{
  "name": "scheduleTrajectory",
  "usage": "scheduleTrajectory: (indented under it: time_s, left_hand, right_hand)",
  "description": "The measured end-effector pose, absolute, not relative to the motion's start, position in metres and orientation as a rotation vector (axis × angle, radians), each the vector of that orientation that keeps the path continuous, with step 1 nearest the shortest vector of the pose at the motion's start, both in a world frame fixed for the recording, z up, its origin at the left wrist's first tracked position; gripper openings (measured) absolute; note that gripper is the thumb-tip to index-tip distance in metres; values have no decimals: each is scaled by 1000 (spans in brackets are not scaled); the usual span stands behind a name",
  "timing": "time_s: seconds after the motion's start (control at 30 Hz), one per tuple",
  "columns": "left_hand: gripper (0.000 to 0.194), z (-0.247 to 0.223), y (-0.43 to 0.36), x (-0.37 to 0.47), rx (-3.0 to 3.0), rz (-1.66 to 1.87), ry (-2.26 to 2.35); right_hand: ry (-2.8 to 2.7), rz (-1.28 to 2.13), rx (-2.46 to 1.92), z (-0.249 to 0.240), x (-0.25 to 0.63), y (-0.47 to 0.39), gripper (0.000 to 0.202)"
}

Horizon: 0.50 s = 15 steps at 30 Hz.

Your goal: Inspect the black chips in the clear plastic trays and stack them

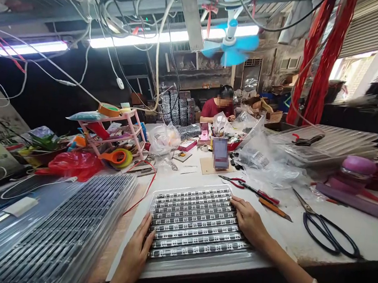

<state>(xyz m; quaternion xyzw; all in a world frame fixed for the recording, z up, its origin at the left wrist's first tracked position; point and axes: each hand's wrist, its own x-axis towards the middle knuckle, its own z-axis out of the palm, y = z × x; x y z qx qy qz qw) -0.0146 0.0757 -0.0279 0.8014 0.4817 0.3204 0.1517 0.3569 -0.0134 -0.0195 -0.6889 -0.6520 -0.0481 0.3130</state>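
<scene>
Clear tray (206,260), dark strips (198,224): probably light, flexy; support both sides. Left hand (137,245) at tray's left edge, right hand (248,221) at its right; fingers loosely curved, can't tell if gripping.

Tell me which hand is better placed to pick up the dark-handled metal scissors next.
Probably the right hand; it's nearer the scissors. The left hand is across the clear rectangular plastic tray from them.
</scene>
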Motion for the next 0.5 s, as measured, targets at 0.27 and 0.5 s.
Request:
scheduleTrajectory:
  time_s: [0.27,0.5]
  left_hand:
    - [55,-10,19,-57,2515,714,1037]
    - [56,-34,-8,-62,2659,873,1188]
  right_hand:
    - [-1846,230,-1648,-21,391,-34,49]
    - [-2083,357,-1620,-4,402,-64,51]
